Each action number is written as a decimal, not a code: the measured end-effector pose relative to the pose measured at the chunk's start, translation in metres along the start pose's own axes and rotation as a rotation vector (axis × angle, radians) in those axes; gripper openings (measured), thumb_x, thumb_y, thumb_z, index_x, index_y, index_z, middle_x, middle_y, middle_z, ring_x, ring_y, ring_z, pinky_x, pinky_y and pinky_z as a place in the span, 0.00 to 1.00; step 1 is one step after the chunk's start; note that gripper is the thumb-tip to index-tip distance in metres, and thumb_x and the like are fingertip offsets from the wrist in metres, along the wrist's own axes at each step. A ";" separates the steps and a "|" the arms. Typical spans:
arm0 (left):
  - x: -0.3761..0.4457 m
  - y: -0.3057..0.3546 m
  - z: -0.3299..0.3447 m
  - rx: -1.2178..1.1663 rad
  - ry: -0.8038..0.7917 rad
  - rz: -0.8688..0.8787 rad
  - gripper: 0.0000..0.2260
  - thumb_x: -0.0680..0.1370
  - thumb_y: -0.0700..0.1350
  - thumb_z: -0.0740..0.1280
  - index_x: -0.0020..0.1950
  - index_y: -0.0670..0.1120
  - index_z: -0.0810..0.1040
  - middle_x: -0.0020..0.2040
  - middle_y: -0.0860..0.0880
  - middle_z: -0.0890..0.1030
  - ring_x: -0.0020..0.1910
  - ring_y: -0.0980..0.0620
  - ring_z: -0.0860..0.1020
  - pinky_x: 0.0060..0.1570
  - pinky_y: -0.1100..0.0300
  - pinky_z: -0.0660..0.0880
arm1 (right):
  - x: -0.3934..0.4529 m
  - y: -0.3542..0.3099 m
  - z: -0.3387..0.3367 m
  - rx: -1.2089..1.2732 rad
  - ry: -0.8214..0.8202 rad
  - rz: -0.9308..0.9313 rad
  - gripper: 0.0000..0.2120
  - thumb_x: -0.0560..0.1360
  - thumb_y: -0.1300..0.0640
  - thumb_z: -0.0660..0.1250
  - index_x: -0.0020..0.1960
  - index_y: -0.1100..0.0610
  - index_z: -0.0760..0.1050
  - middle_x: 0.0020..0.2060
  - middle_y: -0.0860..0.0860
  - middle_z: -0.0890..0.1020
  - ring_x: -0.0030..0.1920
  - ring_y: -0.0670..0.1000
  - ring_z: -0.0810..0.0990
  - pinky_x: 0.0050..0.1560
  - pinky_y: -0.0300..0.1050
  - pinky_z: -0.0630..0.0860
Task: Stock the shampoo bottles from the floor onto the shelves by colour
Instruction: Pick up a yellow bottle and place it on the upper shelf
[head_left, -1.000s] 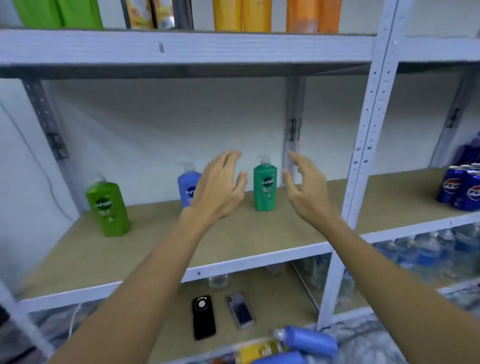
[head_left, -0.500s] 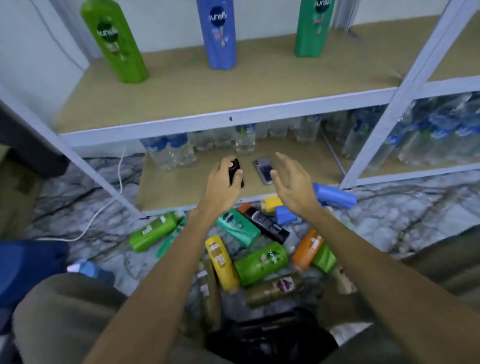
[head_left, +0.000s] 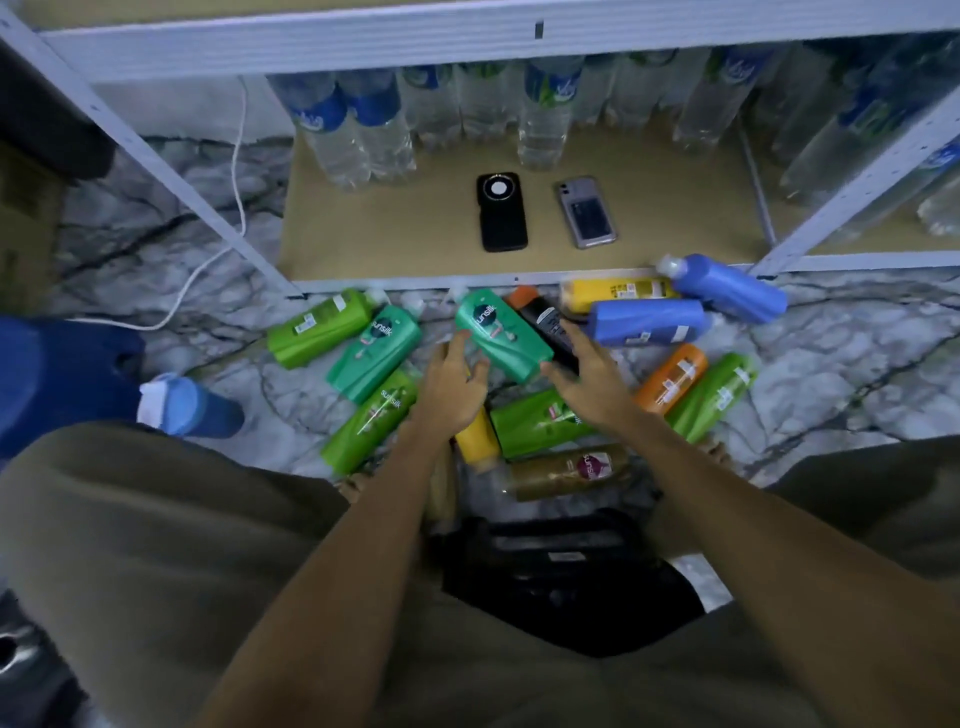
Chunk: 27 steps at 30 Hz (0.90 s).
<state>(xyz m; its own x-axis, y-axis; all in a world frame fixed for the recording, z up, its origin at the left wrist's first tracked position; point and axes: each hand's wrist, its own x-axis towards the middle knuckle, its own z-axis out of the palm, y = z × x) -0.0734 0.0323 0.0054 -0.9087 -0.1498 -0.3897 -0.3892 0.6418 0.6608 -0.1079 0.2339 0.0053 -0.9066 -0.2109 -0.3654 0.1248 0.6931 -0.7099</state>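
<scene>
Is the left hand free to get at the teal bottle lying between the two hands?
Probably yes: the left hand is open beside the teal bottle, which lies on top of the pile with nothing over it.

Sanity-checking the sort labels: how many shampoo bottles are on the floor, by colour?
light green bottles: 4
teal bottles: 2
blue bottles: 2
yellow bottles: 2
orange bottle: 1
black bottle: 1
brown bottle: 1
Total: 13 clearly visible; the arms may hide more.
</scene>
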 end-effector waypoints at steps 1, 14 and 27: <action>0.001 -0.011 0.007 -0.033 -0.006 -0.036 0.26 0.81 0.58 0.58 0.78 0.51 0.62 0.74 0.39 0.67 0.65 0.35 0.74 0.65 0.41 0.72 | 0.003 0.004 0.003 0.003 -0.036 0.015 0.35 0.81 0.49 0.66 0.82 0.50 0.52 0.73 0.57 0.69 0.50 0.50 0.79 0.41 0.36 0.76; 0.009 -0.072 0.063 -0.098 -0.007 -0.387 0.26 0.83 0.56 0.56 0.81 0.57 0.55 0.77 0.35 0.62 0.70 0.32 0.69 0.68 0.40 0.68 | 0.070 0.038 0.005 -0.130 -0.111 0.139 0.34 0.81 0.49 0.67 0.82 0.50 0.56 0.75 0.58 0.66 0.69 0.62 0.73 0.67 0.53 0.71; 0.045 -0.083 0.093 -0.016 -0.028 -0.438 0.28 0.78 0.53 0.57 0.78 0.53 0.62 0.68 0.31 0.68 0.64 0.31 0.71 0.65 0.40 0.69 | 0.121 0.080 0.017 -0.332 -0.137 0.139 0.32 0.81 0.55 0.65 0.82 0.51 0.57 0.74 0.61 0.65 0.72 0.64 0.68 0.70 0.56 0.67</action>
<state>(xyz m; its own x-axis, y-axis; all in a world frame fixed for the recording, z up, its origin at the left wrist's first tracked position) -0.0679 0.0422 -0.1271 -0.6526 -0.3846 -0.6528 -0.7395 0.5107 0.4385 -0.2009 0.2522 -0.1058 -0.8252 -0.1742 -0.5373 0.0849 0.9022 -0.4230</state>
